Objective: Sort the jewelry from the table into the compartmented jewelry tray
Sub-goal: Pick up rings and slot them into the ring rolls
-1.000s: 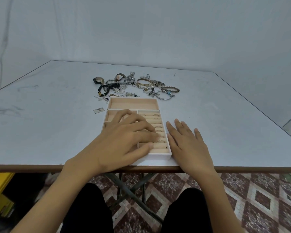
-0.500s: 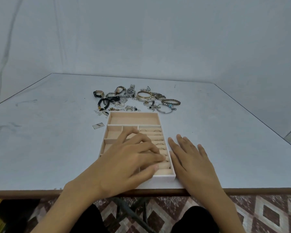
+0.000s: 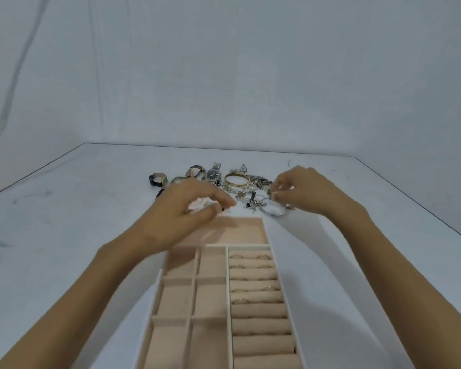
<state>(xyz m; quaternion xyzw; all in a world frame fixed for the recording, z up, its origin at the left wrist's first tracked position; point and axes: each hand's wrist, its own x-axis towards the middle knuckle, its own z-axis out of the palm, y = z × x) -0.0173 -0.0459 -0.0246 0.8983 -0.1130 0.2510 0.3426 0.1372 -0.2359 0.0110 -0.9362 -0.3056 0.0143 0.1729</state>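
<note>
Pale pink velvet lines the jewelry tray [image 3: 248, 246], which lies on the white table [image 3: 64, 222] straight before the person, with its near end running out of the bottom of the view. Its right column is a stack of ring rolls with a few rings [image 3: 262, 257] seated in the far rows; square cells fill its left side, and one wide cell spans the far end.

The jewelry pile [image 3: 244, 194] lies on the table just beyond that far end; in it are a gold bangle [image 3: 236, 179], a steel watch [image 3: 214, 173], a dark-strapped watch [image 3: 157, 179] at the left end, and a silver bangle [image 3: 274, 210] nearest the tray.

The right hand [image 3: 301, 193] is at the right of the pile; its thumb and fingertips pinch a small silver piece [image 3: 272, 194] just above the silver bangle, and whether the two are joined I cannot tell. The left hand [image 3: 186, 206] hovers over the tray's far left corner with its fingers curled; it is blurred, so whether it grasps anything I cannot tell.
</note>
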